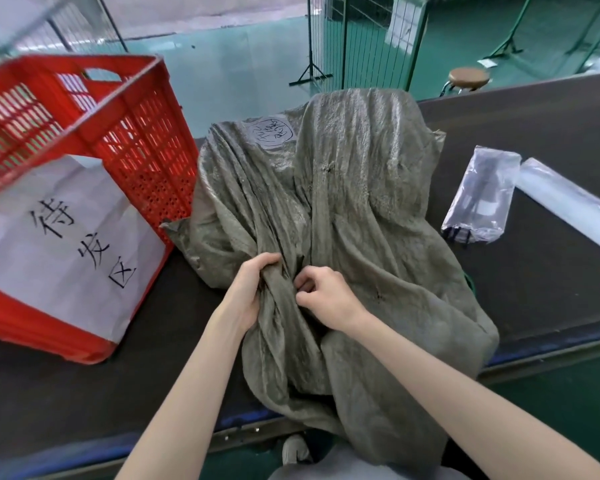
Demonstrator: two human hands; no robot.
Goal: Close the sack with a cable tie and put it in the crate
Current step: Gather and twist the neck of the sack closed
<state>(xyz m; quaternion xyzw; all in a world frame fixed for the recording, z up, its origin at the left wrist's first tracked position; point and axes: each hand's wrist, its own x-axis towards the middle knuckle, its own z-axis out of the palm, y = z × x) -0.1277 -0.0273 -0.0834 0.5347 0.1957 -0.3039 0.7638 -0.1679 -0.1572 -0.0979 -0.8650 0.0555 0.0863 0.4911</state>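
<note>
My left grip (pixel 253 292) and right grip (pixel 326 299) tight on the twisted neck of the coarse woven sack (pixel 361 202), red lattice crate (pixel 146 150) left.

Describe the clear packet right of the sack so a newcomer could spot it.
On the dark table, look right of the grey-green sack. The packet lies there, clear plastic with dark contents; the roll beside it is longer and pale throughout.

Crate (pixel 84 133) tight vs sack (pixel 343 209) left; bare belt (pixel 534 289) right.
</note>
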